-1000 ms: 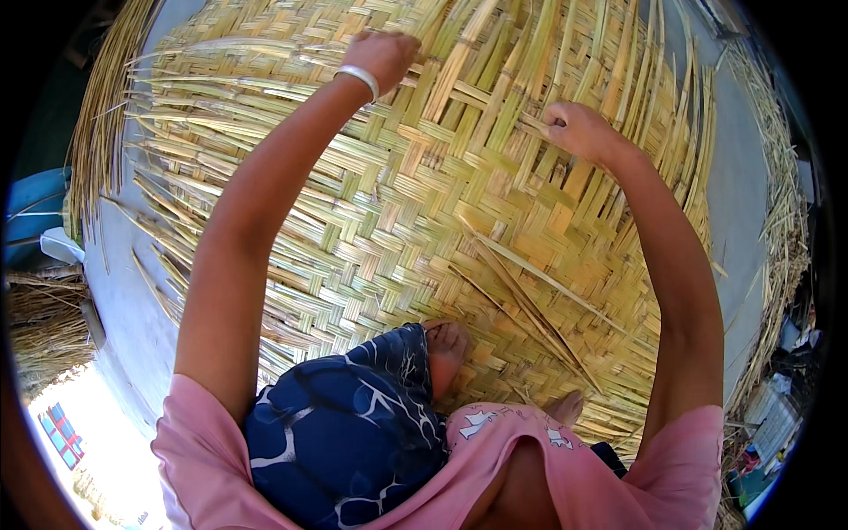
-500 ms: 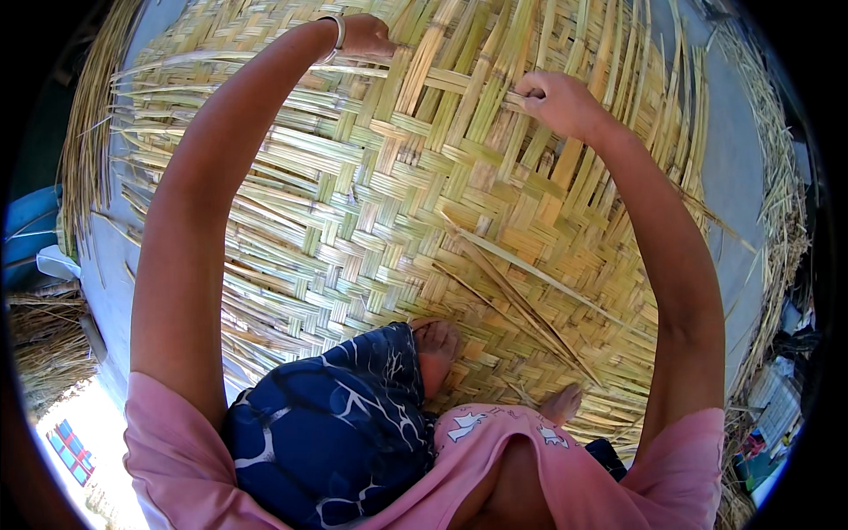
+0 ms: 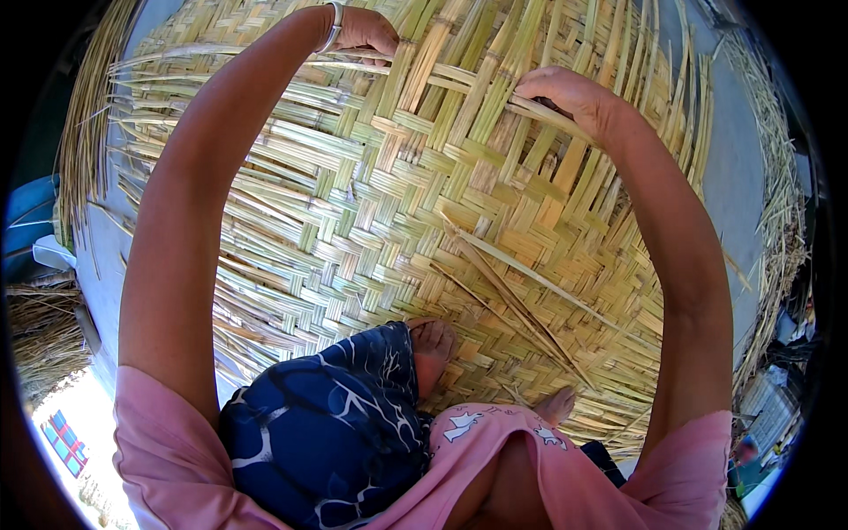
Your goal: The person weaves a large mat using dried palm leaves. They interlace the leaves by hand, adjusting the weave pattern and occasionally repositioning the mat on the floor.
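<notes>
A big mat (image 3: 380, 243) of flat, split cane strips in yellow and pale green spreads under me, woven in the middle with loose strip ends along its left and far sides. At the far edge of the view my left hand (image 3: 369, 34), with a pale bangle at the wrist, has its fingers curled at a crosswise strip. To the right, my right hand (image 3: 565, 93) pinches a cane strip (image 3: 552, 117) that runs back under the palm. Between the hands, a crosswise strip (image 3: 450, 78) passes among upright strips. Both sets of fingertips are partly hidden.
Several loose split strips (image 3: 508, 287) lie across the woven part before my feet (image 3: 433, 349), which rest on the mat. Bundles of thin stalks (image 3: 93, 115) line the left edge, and a heap of straw-like strips (image 3: 768, 168) lies at the right. Grey floor (image 3: 104, 265) borders the mat.
My right hand has shifted slightly right and turned flatter, with more of its strip showing beneath it. The left hand has tilted downward, its fingers now lower against the strips.
</notes>
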Tool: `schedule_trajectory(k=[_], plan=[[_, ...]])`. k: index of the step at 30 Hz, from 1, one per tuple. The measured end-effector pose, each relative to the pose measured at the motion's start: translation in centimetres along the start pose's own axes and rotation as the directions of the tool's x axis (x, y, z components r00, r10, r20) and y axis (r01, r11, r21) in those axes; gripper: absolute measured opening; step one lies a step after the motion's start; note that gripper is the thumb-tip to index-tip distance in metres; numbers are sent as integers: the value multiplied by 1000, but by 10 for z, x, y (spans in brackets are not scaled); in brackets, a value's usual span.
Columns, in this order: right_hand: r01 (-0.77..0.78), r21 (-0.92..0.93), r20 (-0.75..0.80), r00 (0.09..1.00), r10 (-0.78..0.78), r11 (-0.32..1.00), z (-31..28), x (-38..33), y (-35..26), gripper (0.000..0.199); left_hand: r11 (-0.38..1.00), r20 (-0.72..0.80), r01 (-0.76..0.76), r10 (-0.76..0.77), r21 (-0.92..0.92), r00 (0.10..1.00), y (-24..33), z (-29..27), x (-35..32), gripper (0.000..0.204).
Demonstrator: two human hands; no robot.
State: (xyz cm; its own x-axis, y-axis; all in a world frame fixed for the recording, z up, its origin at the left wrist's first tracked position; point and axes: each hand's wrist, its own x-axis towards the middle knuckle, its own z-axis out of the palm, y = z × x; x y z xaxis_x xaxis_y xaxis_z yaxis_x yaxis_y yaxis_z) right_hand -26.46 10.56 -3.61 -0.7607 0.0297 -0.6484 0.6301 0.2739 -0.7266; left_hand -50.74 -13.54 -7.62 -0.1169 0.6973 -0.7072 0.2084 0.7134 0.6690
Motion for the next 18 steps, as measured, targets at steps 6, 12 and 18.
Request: schedule_trajectory(k=[6, 12, 18], plan=[[66, 40, 48, 997, -68, 997, 0, 9, 5, 19, 989, -154, -113, 127, 99, 980, -9, 2, -1, 31], [228, -335, 7, 971, -239, 914, 2, 11, 11, 20, 818, -217, -96, 260, 568, 941, 24, 17, -10, 23], [200, -672, -96, 931, -352, 713, 34, -19, 0, 25, 837, -214, -101, 252, 538, 944, 27, 38, -42, 20]])
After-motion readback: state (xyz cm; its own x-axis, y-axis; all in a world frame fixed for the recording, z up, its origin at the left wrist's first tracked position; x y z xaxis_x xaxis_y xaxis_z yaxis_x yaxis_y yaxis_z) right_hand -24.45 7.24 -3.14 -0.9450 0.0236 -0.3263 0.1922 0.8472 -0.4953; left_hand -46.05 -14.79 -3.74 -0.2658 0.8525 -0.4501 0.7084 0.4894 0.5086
